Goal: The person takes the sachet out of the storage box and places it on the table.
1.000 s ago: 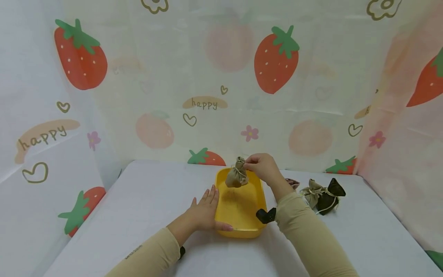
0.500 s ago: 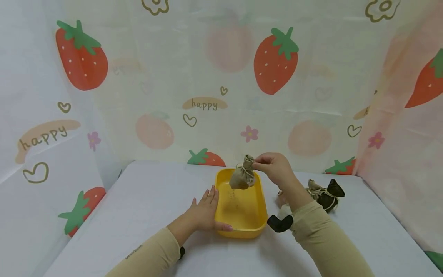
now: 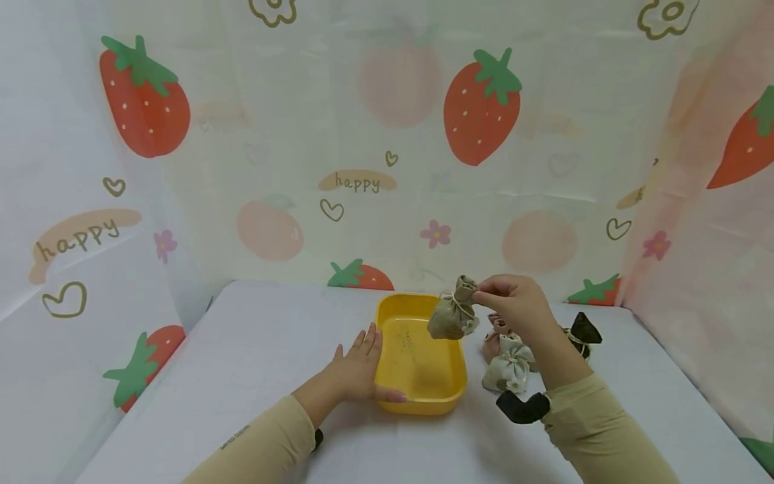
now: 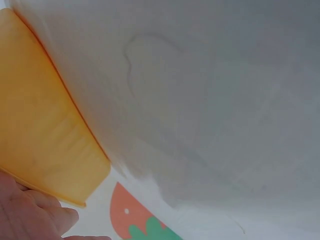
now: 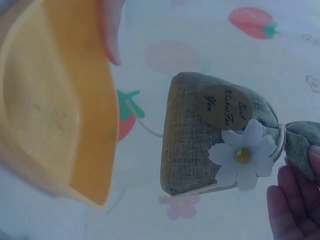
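Note:
My right hand [image 3: 515,304] pinches the gathered top of a greenish-tan cloth sachet [image 3: 451,317], holding it in the air over the right rim of a yellow plastic tub [image 3: 423,393]. In the right wrist view the sachet [image 5: 200,160] bears a white flower [image 5: 243,155] with a yellow centre, a round brown label and a cord round its neck. No sachet shows inside the tub. My left hand [image 3: 355,368] rests against the tub's left side with straight fingers, its thumb by the near rim.
Right of the tub, a pale sachet [image 3: 506,370] and a pinkish sachet [image 3: 492,343] lie on the white table [image 3: 272,336]. A dark brown sachet [image 3: 584,331] sits farther right, partly behind my right arm. A strawberry-print cloth stands behind the table.
My right hand has carried the greenish-tan sachet rightward, from over the tub's far part to its right rim. My left hand and the tub have stayed put.

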Tool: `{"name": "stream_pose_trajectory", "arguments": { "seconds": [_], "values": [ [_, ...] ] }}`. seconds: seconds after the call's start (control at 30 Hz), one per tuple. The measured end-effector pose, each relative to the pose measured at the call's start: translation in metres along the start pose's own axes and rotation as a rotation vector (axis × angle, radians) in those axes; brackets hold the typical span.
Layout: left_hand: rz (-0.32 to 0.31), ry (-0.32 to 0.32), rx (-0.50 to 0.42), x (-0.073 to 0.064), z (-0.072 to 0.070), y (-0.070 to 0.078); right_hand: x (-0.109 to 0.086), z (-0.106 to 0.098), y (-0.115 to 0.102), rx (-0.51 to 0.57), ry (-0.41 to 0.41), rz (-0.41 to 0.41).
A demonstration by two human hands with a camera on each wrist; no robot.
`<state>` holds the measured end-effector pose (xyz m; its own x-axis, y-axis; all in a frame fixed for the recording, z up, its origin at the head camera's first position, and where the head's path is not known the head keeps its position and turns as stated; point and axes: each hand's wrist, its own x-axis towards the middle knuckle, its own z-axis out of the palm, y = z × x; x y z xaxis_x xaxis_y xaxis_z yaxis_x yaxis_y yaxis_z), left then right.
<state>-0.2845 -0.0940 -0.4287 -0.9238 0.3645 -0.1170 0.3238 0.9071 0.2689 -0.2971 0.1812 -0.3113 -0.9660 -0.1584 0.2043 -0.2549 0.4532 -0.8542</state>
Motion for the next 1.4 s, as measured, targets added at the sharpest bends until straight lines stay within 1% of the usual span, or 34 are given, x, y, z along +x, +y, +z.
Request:
{"name": "stream_pose_trajectory", "arguments": {
  "seconds": [0.27,0.5,0.6,0.67,0.83,1.0,1.13,1.23,1.4],
  "values": [
    [-0.005,-0.006,0.010,0.002,0.001,-0.001,-0.022,-0.027,0.007,-0.131,0.108,-0.068],
    [0.001,-0.009,0.001,0.003,0.002,-0.001,-0.039,-0.052,0.019,-0.153,0.200,-0.099],
    [-0.001,-0.005,-0.003,0.004,0.002,-0.001,-0.045,-0.064,0.027,-0.163,0.236,-0.101],
    [-0.003,-0.004,-0.005,0.004,0.003,-0.001,-0.049,-0.072,0.033,-0.163,0.251,-0.083],
    [-0.007,-0.009,-0.004,0.005,0.004,-0.002,-0.059,-0.091,0.048,-0.181,0.275,-0.005],
    [-0.008,-0.007,-0.002,0.004,0.003,-0.003,-0.065,-0.103,0.063,-0.170,0.283,0.045],
    [-0.009,-0.009,-0.005,0.002,0.001,-0.002,-0.068,-0.108,0.073,-0.175,0.285,0.094],
    [-0.012,-0.014,-0.009,0.001,0.000,0.000,-0.069,-0.109,0.080,-0.153,0.281,0.131],
    [-0.016,-0.015,-0.016,0.001,0.000,0.000,-0.070,-0.109,0.092,-0.095,0.276,0.150]
  ]
}}
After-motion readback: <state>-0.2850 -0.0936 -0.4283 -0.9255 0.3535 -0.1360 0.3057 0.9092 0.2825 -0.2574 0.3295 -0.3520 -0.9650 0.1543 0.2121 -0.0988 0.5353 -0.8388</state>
